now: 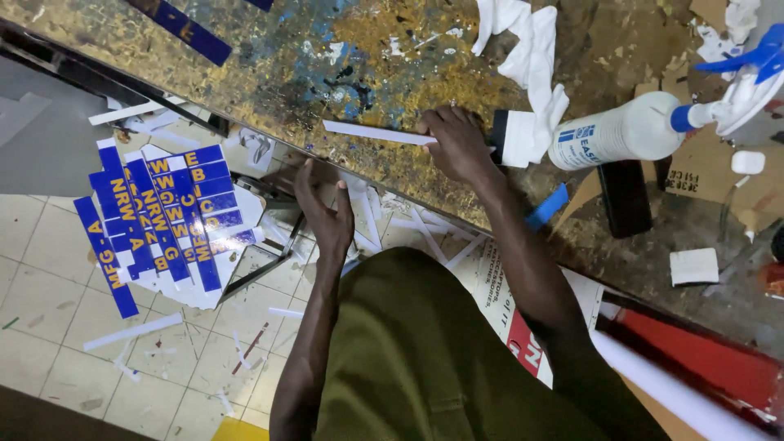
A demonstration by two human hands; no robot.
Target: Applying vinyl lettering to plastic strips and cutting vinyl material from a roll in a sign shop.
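Note:
A long white strip (371, 132) lies on the paint-stained workbench (343, 65), near its front edge. My right hand (459, 143) is closed on the strip's right end and presses it on the bench. My left hand (325, 214) hangs just below the bench's edge with its fingers spread, holding nothing that I can see. A pile of blue strips with yellow letters (159, 216) sits on white backing lower left, away from both hands.
A white spray bottle with a blue trigger (645, 129) lies on the bench at the right, beside crumpled white cloth (531, 57) and a black block (624, 196). White offcuts litter the tiled floor (131, 331). A white tube (678, 392) and red sheet are at the lower right.

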